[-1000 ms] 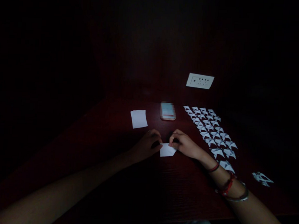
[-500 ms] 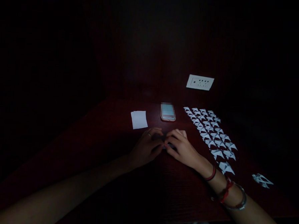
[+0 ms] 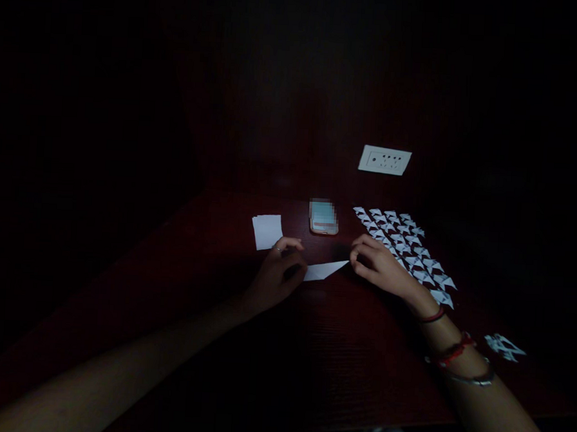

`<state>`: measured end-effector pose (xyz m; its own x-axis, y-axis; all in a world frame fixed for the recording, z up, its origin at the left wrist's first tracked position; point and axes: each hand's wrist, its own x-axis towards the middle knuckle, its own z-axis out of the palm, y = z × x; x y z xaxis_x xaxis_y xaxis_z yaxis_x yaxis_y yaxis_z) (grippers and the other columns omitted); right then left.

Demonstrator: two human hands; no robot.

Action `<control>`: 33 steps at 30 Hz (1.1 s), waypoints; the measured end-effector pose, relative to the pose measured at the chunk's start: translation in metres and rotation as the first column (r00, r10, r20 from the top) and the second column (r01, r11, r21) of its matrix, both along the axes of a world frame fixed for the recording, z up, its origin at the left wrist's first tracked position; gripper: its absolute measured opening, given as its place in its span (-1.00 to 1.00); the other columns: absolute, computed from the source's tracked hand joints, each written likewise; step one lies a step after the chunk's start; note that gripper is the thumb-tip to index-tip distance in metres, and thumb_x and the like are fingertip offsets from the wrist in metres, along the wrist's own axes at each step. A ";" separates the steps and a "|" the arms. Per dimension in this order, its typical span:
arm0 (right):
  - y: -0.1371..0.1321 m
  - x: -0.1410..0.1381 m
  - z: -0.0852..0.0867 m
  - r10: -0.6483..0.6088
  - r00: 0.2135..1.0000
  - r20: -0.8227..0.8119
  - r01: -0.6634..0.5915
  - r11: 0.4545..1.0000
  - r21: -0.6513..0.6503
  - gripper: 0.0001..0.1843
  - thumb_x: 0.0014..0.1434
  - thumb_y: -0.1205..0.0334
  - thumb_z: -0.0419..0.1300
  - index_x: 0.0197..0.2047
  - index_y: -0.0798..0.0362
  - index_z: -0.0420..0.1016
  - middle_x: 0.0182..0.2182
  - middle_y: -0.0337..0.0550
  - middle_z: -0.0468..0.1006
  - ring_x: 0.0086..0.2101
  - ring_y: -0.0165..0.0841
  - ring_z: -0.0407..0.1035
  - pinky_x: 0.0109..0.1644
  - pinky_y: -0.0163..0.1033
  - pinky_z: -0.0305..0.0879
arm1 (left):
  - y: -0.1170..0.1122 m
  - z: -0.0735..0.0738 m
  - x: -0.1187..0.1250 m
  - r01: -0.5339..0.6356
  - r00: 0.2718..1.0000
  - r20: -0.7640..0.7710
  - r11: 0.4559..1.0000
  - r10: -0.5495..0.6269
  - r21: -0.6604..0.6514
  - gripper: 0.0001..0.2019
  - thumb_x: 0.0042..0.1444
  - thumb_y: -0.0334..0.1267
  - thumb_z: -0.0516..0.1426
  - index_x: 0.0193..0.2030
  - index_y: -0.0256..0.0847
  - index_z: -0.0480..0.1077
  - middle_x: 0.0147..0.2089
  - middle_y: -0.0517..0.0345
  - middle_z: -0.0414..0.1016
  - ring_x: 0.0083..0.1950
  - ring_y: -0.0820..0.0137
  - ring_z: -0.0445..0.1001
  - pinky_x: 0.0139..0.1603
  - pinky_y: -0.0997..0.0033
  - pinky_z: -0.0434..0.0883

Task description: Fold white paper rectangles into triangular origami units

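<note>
One strip [image 3: 324,270] lying crosswise, point toward the right hand [image 3: 378,267]

The white paper strip is above or on the dark red table [image 3: 209,250], between the two hands; whether it lies flat or is slightly lifted, I cannot tell. Its long axis runs left to right, slanting a little away from the person toward the right, where it narrows to a sharp tip. The left hand [image 3: 280,271] is the nearer one: thumb and forefinger pinch the strip's blunt left end and partly hide it. The right hand sits just beside the tip, its fingers curled inward with the thumb close to them; whether the pads meet, or touch the tip, is too dim to say.

Other things ring this spot. A stack [image 3: 267,231] of white sheets lies just beyond the left hand, whose raised forefinger overlaps its near corner in view. The phone [image 3: 324,219] lies beyond the strip, between the two hands' sides. Rows of folded papers [image 3: 421,252] fill the right, and the right hand and forearm hide part of them, so that side is the crowded one. A small clump [image 3: 504,348] lies apart, near the right forearm. The socket [image 3: 385,160] is on the wall behind.
</note>
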<state>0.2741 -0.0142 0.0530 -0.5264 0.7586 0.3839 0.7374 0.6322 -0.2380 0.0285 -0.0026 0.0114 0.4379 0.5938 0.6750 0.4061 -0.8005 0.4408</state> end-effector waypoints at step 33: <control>-0.001 -0.026 -0.033 -0.215 0.910 -0.355 0.190 0.976 -0.103 -0.84 -0.04 0.37 0.11 -0.31 0.10 0.41 -0.43 -0.20 0.48 -0.43 -0.44 0.35 -0.32 -0.34 0.27 | -0.011 -0.014 0.014 0.164 0.841 -0.534 0.982 -0.089 0.095 -0.77 0.13 -0.33 -0.04 -0.05 -0.16 0.23 -0.10 0.12 0.27 0.00 0.34 0.18 -0.02 0.29 0.15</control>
<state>0.2476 -0.0153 0.0196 -0.1931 0.8640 0.4651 0.7036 0.4523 -0.5481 0.0428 -0.0136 -0.0022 0.8140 0.4308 0.3895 0.4373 -0.8960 0.0770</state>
